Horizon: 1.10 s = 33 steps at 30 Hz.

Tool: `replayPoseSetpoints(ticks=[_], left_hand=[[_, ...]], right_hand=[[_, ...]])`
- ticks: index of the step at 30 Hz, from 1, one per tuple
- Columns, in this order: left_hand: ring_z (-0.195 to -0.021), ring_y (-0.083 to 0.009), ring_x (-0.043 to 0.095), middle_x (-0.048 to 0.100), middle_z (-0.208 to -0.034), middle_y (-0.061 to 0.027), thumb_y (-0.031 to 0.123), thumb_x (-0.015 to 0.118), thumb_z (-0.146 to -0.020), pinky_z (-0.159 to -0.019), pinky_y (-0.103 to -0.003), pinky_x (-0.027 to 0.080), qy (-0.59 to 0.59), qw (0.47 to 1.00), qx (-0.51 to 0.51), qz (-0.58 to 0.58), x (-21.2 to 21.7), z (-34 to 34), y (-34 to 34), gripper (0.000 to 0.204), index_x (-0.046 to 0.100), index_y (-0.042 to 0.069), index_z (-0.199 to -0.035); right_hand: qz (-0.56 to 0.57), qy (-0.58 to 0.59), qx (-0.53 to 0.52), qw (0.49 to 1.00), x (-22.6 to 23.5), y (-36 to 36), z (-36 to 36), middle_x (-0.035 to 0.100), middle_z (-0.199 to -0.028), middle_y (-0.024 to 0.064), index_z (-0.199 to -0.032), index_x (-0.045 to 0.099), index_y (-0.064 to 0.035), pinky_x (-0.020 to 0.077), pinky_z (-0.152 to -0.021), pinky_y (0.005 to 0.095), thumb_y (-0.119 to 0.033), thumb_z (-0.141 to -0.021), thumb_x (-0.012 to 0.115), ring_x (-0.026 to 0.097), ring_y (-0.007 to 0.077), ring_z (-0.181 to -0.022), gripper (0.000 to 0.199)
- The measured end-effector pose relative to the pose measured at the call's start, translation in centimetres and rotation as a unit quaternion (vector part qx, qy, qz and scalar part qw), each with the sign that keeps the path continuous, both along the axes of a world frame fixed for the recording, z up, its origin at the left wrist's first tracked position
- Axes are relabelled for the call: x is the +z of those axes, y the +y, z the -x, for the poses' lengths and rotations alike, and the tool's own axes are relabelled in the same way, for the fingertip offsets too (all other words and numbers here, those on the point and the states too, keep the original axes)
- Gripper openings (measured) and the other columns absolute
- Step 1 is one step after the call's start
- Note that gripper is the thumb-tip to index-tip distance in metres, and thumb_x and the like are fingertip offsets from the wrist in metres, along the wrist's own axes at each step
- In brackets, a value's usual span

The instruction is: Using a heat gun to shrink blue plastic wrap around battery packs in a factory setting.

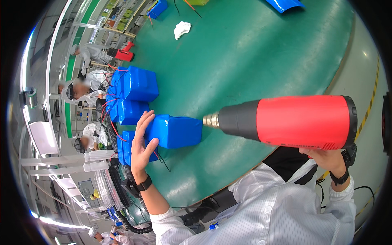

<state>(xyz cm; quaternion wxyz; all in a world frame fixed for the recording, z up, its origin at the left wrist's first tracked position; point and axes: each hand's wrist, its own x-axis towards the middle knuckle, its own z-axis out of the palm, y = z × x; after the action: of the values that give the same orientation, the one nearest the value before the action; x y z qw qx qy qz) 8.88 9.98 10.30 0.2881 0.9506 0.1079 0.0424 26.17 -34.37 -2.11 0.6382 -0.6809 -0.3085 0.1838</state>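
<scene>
My right hand (326, 160) is closed round the grip of a red and black heat gun (300, 122). The gun's metal nozzle points left, close to the right end of a blue shrink-wrapped battery pack (179, 132). Against that pack's left end lies my left hand (143, 143), fingers stretched out and thumb apart, touching it without wrapping round it. Another blue pack (127, 149) sits partly hidden behind my left hand. A black lead sticks out below the packs.
More blue packs (141, 83) with red and black wires are grouped at the left table edge. A white crumpled cloth (182, 30) and a curved blue piece (284, 4) lie farther off on the green table (245, 53). Another red heat gun (124, 53) and several co-workers appear at left.
</scene>
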Motion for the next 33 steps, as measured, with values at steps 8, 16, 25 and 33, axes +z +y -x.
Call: replayPoseSetpoints(ticks=[8, 16, 25, 33], left_hand=[[-0.151, -0.0345, 0.026, 0.044, -0.154, -0.0169, 0.036, 0.069, -0.084, -0.122, -0.047, 0.018, 0.007, 1.0, -0.009, -0.004, 0.1, 0.1, 0.0, 0.072, 0.051, 0.0, -0.144], [-0.151, -0.0354, 0.026, 0.042, -0.154, -0.0168, 0.044, 0.075, -0.079, -0.122, -0.048, 0.02, 0.009, 1.0, -0.028, -0.007, 0.2, 0.1, 0.3, 0.082, 0.051, 0.002, -0.145], [-0.147, -0.0318, 0.034, 0.043, -0.152, -0.0167, 0.057, 0.084, -0.067, -0.12, -0.044, 0.025, 0.023, 0.999, -0.02, -0.037, -0.2, 0.1, 0.3, 0.103, 0.049, -0.001, -0.145], [-0.141, -0.0305, 0.041, 0.045, -0.149, -0.0154, 0.059, 0.083, -0.068, -0.118, -0.044, 0.03, 0.002, 0.998, -0.011, -0.055, -0.1, 0.1, -0.5, 0.1, 0.052, 0.001, -0.144]], right_hand=[[0.006, -0.002, 0.013, 1.0, 1.8, 0.4, -0.4, 0.075, -0.093, 0.0055, -0.109, 0.071, -0.0009, 0.057, -0.078, 0.0305, -0.007, -0.084, 0.082, 0.072, 0.0169, -0.086, 0.028], [0.018, 0.081, 0.033, 0.996, 1.5, 0.3, 0.0, 0.077, -0.097, 0.0051, -0.111, 0.072, -0.0018, 0.0571, -0.08, 0.0305, -0.01, -0.082, 0.083, 0.074, 0.0174, -0.089, 0.032], [0.044, 0.022, 0.087, 0.995, 1.5, 0.6, -0.1, 0.076, -0.101, 0.005, -0.11, 0.073, -0.0053, 0.0545, -0.081, 0.0337, -0.017, -0.076, 0.089, 0.072, 0.0228, -0.088, 0.039], [0.04, -0.041, 0.093, 0.994, 0.3, -0.3, 0.2, 0.073, -0.106, 0.0077, -0.111, 0.072, -0.0059, 0.0538, -0.083, 0.0367, -0.013, -0.076, 0.086, 0.07, 0.0263, -0.091, 0.039]])
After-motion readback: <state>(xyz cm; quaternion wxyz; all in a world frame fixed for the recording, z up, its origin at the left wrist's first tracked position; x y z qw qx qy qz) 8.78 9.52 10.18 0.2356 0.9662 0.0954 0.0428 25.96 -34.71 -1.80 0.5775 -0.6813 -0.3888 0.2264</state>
